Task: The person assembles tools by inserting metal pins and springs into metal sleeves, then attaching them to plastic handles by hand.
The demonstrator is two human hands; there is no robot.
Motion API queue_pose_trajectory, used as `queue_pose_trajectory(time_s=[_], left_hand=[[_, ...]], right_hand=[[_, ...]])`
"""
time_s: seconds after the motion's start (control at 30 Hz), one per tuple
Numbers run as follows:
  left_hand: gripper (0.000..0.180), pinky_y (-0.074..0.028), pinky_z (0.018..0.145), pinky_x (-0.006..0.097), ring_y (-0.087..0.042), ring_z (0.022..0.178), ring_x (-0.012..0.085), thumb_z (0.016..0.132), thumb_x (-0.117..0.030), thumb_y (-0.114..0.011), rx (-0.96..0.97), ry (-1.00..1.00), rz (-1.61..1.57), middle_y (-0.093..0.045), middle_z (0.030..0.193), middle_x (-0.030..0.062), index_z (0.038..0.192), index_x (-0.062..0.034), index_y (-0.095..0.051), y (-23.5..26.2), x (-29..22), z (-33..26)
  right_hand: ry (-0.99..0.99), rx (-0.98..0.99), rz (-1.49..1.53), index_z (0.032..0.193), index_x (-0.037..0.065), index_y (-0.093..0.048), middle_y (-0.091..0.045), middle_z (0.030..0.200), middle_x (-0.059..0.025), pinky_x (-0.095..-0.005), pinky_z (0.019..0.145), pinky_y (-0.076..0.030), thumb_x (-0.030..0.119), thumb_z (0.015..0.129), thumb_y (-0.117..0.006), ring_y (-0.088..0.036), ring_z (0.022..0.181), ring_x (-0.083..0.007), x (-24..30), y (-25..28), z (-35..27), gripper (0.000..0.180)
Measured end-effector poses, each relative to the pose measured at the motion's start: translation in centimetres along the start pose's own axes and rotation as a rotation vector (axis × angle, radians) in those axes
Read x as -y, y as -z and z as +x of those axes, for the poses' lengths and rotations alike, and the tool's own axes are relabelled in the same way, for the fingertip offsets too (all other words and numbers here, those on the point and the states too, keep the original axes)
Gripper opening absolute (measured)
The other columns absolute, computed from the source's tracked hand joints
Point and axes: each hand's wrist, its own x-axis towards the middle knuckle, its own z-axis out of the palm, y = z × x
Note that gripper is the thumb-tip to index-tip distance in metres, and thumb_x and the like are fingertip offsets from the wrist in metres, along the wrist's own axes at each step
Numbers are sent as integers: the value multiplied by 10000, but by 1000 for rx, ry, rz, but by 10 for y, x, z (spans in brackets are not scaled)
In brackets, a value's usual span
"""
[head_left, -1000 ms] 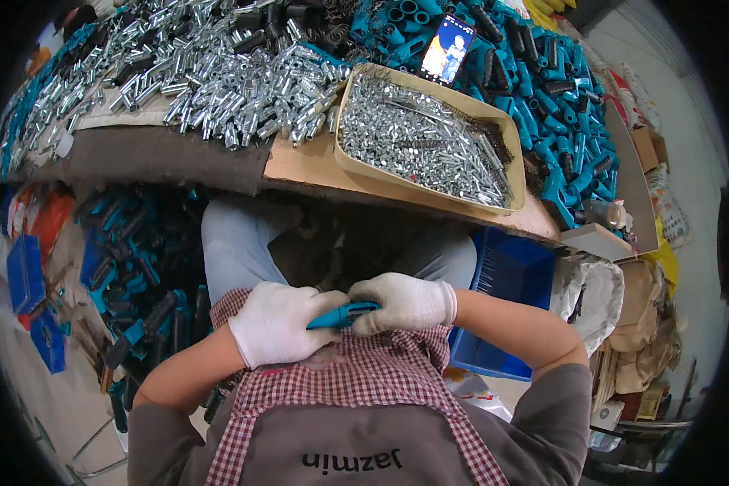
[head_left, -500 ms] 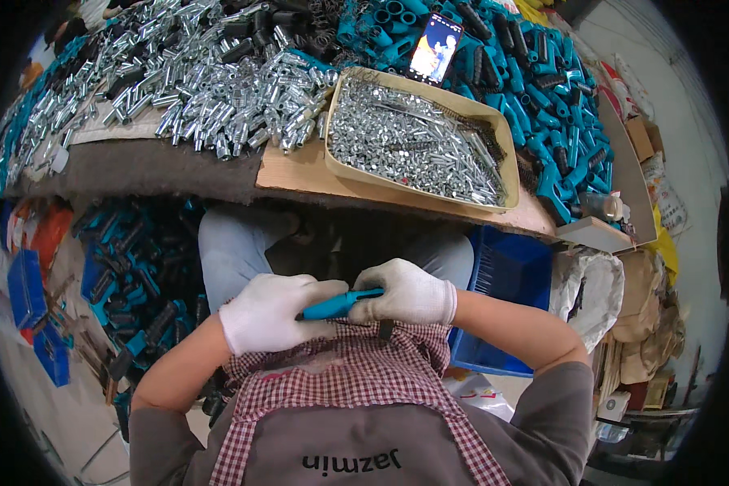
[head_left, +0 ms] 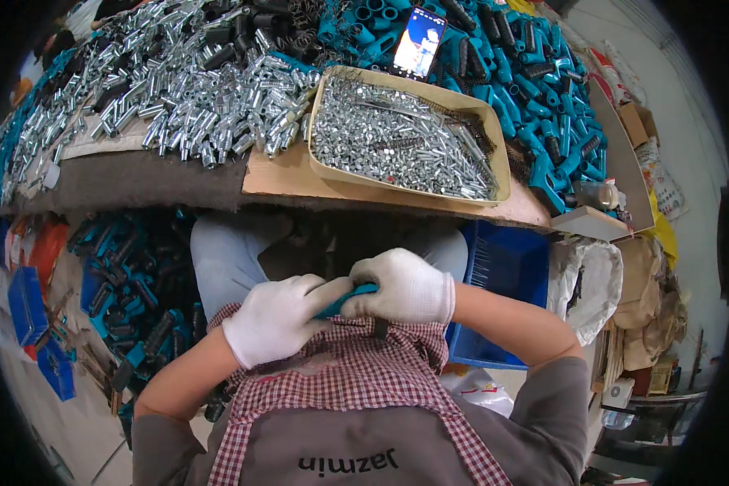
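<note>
Cluttered workshop, tabletop (head_left: 300, 174) edge running left to right above the lap, cardboard sheet over a dark mat

Teal plastic part (head_left: 347, 300) held low, close to the chest, well below the tabletop. Long axis roughly level, tilted up toward the right. Pinched between both gloved hands: left hand (head_left: 279, 317) clenched over the lower left end, right hand (head_left: 403, 286) clenched over the upper right end, fingers (head_left: 363, 304) curled around it. Hands touching, neither nearer than the other; only a short middle stretch of the part visible. Dark stub showing just under the right hand, kind unclear

Containers:
- shallow tan tray (head_left: 324, 166) on the tabletop, full of small silvery metal pieces (head_left: 397, 142), a few dark springs along its far rim
- blue crate (head_left: 506, 267) beside the right knee, below the tabletop; contents hidden

Loose heaps: shiny metal tubes (head_left: 178, 89) to the left, teal handles (head_left: 518, 81) at far right. Phone (head_left: 419, 40) propped behind the tray, screen lit
</note>
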Motion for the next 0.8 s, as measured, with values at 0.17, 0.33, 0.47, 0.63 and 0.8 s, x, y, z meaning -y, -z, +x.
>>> queue_pose_trajectory(time_s=[0.17,0.33,0.47,0.63,0.8], left_hand=[[510,-525,828,433,-645,980,378,726,-160,-757,-201,40,2,-653,1086,158,1206,-64,-615,5,5,-2],[473,-520,851,421,-640,1002,368,750,-128,-748,-329,153,-156,-658,1108,140,1202,-82,-619,-2,4,-4],[482,-520,847,422,-643,992,376,745,-133,-760,-373,169,-196,-662,1089,151,1201,-75,-619,-6,0,-3],[482,-521,836,418,-647,972,373,740,-132,-762,-392,183,-216,-668,1068,156,1197,-73,-624,-4,-3,-6],[525,-528,818,405,-654,938,377,699,-109,-780,-324,171,-126,-678,1049,174,1196,-30,-634,3,-1,-7]], right_hand=[[57,-709,-259,876,57,-748,-701,982,-158,-426,797,-540,288,837,-674,-680,898,-319,-41,61,1,246],[-405,-622,-385,883,29,-742,-711,865,-193,-413,770,-540,275,803,-710,-692,818,-340,-74,93,10,261],[-197,-684,-323,894,14,-740,-707,843,-212,-418,766,-537,281,794,-724,-697,795,-335,-89,91,26,286],[-50,-807,-157,904,8,-738,-708,835,-197,-377,734,-532,201,820,-702,-699,771,-288,-104,93,18,214],[-11,-834,410,914,-26,-721,-698,799,-62,-286,714,-516,73,794,-715,-642,760,-120,-63,86,6,156]])
